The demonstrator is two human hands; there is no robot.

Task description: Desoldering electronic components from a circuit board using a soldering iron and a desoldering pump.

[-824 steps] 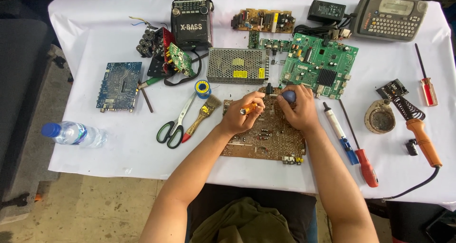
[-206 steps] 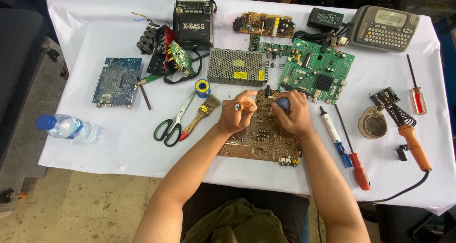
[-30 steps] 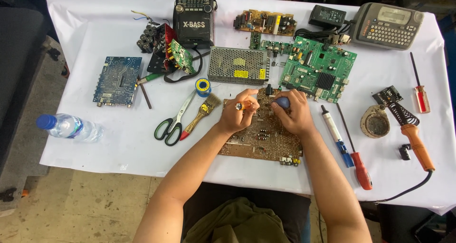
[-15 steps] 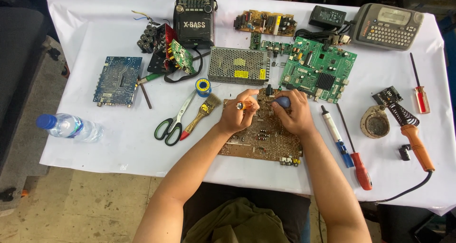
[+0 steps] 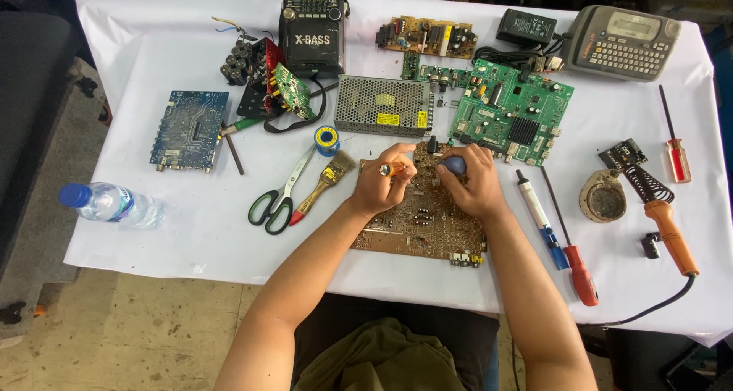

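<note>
1. Brown circuit board (image 5: pixel 424 227) lies flat on the white tablecloth (image 5: pixel 153 55) right in front of me, its near edge close to the table's front edge.
2. My left hand (image 5: pixel 382 189) rests on the board's upper left corner, fingers closed around a small orange-handled tool (image 5: pixel 393 169) that points to the right.
3. My right hand (image 5: pixel 475 183) sits on the board's upper right part, fingers curled tight over a blue rounded handle (image 5: pixel 453 164); what the handle belongs to is hidden under my palm.
4. Both hands are near each other but apart, with bare board between them.
5. A plastic water bottle (image 5: pixel 111 205) with a blue cap lies on its side far to my left; its cap is on, and I cannot tell how much water is in it.
6. A round tin (image 5: pixel 607 198) sits to my right by the soldering iron (image 5: pixel 663 219); its inside looks dark and grimy.
7. Just left of my left hand lie a brush (image 5: pixel 324 183), scissors with green handles (image 5: pixel 281 194) and a solder spool (image 5: pixel 327 140).
8. Beyond the board stand a metal mesh box (image 5: pixel 384 105) and a green circuit board (image 5: pixel 510 112).
9. A blue-handled tool (image 5: pixel 540 219) and a red screwdriver (image 5: pixel 569 238) lie just right of my right forearm.
</note>
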